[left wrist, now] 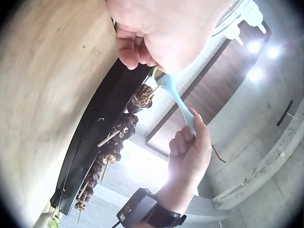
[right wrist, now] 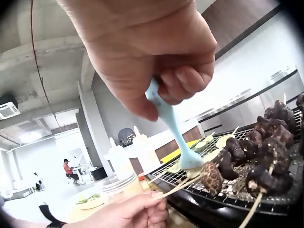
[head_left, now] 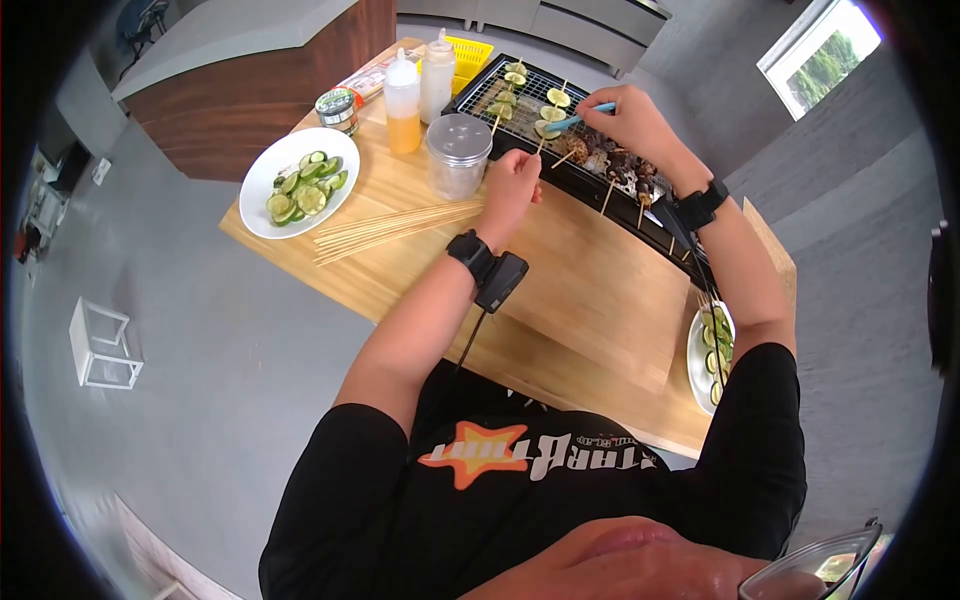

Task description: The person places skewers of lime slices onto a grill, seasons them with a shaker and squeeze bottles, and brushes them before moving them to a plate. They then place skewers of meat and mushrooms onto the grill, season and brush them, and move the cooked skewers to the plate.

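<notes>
In the head view my right hand (head_left: 632, 122) grips a light blue basting brush (head_left: 578, 117) over the grill (head_left: 478, 92). The brush head overlaps a skewer of green-rimmed slices (head_left: 548, 129) lying on the wire mesh. My left hand (head_left: 513, 188) pinches the bare end of that skewer's stick at the grill's near edge. From the right wrist view, the brush (right wrist: 173, 130) slants down from curled fingers, its head close beside a scored brown mushroom (right wrist: 211, 178). Skewers of dark chunks (right wrist: 273, 156) lie to the right. Bristles are mostly hidden.
Left of the grill stand a lidded clear jar (head_left: 458, 160), a squeeze bottle of orange liquid (head_left: 403, 110) and a white bottle (head_left: 438, 75). Loose bamboo skewers (head_left: 380, 230) lie near a white plate (head_left: 258, 200) of slices. Another plate (head_left: 697, 375) sits at right.
</notes>
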Tool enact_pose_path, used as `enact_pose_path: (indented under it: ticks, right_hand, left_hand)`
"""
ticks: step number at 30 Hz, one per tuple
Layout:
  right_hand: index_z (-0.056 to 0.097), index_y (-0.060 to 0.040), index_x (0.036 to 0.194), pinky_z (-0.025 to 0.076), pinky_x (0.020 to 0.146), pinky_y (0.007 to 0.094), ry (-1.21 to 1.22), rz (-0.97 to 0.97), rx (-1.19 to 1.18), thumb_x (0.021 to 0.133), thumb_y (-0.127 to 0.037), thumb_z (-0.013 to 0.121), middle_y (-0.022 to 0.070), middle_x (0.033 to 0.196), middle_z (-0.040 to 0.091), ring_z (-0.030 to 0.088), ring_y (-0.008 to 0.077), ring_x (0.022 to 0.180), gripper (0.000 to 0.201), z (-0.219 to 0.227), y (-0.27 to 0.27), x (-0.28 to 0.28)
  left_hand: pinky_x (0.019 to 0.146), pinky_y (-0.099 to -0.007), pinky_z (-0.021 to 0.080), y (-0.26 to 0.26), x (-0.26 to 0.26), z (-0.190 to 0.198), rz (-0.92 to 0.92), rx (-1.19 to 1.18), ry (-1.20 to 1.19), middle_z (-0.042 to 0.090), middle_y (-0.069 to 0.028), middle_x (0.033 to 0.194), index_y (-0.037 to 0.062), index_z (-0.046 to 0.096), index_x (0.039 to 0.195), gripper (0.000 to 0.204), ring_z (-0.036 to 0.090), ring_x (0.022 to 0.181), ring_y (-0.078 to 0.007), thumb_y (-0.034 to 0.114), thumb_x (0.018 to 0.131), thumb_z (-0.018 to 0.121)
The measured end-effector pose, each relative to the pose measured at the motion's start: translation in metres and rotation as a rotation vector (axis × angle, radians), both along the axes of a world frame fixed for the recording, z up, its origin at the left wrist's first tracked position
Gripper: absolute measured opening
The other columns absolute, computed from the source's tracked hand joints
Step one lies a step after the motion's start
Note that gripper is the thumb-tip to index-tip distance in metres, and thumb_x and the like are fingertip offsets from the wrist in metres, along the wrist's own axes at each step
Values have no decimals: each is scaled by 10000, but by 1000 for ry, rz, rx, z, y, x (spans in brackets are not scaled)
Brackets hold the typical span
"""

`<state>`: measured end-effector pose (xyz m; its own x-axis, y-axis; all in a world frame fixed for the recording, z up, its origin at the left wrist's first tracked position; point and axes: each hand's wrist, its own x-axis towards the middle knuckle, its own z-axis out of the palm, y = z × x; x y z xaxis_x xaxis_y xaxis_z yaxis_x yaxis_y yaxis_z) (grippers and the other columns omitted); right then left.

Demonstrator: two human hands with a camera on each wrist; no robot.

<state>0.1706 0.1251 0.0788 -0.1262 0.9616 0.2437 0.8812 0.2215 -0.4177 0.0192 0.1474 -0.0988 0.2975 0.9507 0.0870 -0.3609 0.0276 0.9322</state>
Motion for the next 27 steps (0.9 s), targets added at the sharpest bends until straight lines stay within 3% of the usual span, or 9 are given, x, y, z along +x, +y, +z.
enact_pose_path:
  ticks: [2, 8, 11, 14, 17, 20, 23, 24, 27]
  right_hand:
    - [684, 9, 934, 418, 512, 256, 87, 56, 159, 834, -210, 639, 27, 590, 562, 499, 83, 534, 245, -7, 5, 5]
    - [684, -7, 948, 438, 525, 287, -83, -76, 97, 842, -222, 636, 79, 610, 589, 512, 135, 520, 245, -19, 11, 6]
    - [687, -19, 956, 444, 541, 294, 32, -122, 298, 848, -233, 637, 101, 618, 592, 514, 155, 524, 244, -22, 22, 9]
    - [713, -76, 929, 485, 583, 331, -92, 6, 306, 815, -261, 641, 158, 642, 627, 603, 257, 561, 229, -60, 54, 40]
    - [708, -58, 950, 468, 564, 329, 31, -96, 237, 850, -291, 633, 134, 622, 597, 589, 206, 570, 264, -24, 20, 16]
    - [688, -21, 876, 447, 561, 303, 225, -187, 322, 900, -318, 600, 71, 626, 568, 559, 135, 601, 310, -9, 1, 20]
    - [634, -21, 827, 415, 544, 273, 472, -35, 463, 952, -319, 540, 10, 639, 527, 508, 92, 603, 336, 3, -30, 27]
    - [584, -53, 829, 379, 526, 232, 737, 71, 444, 977, -303, 497, -38, 642, 489, 462, 79, 565, 303, 3, -39, 20]
    - [593, -51, 876, 340, 488, 211, 800, 50, 147, 983, -298, 483, -45, 622, 455, 409, 53, 529, 291, 15, -95, 16]
  left_hand:
    - [479, -231, 425, 0, 0, 0, -6, -6, -1, 523, -15, 648, 33, 536, 834, 215, 504, 521, -93, 224, 932, 545]
    - [480, -233, 425, 2, -1, -1, -23, -18, 1, 523, -18, 655, 34, 539, 830, 213, 500, 524, -94, 219, 934, 535]
    - [481, -232, 424, 3, 0, -6, -27, -15, -4, 521, -17, 654, 35, 541, 831, 210, 500, 530, -94, 217, 936, 529]
    - [483, -229, 422, 3, 0, -5, -37, -10, -1, 521, -16, 656, 38, 543, 834, 205, 502, 541, -92, 214, 937, 526]
    - [485, -222, 419, 3, -1, -5, -42, 1, -6, 519, -11, 661, 41, 541, 838, 198, 500, 549, -84, 210, 939, 525]
    - [485, -210, 409, 1, -3, -3, -17, 25, -9, 508, 1, 661, 46, 535, 845, 183, 489, 552, -72, 200, 943, 522]
    - [477, -199, 385, -6, -1, 5, 2, 49, -52, 494, 13, 660, 52, 530, 853, 163, 470, 552, -59, 183, 949, 513]
    - [474, -197, 376, -8, -4, 11, -11, 63, -67, 489, 16, 659, 55, 528, 854, 157, 463, 552, -55, 177, 951, 510]
    - [462, -188, 339, -13, -5, 22, -27, 146, -118, 484, 26, 659, 63, 529, 853, 144, 441, 552, -40, 161, 956, 505]
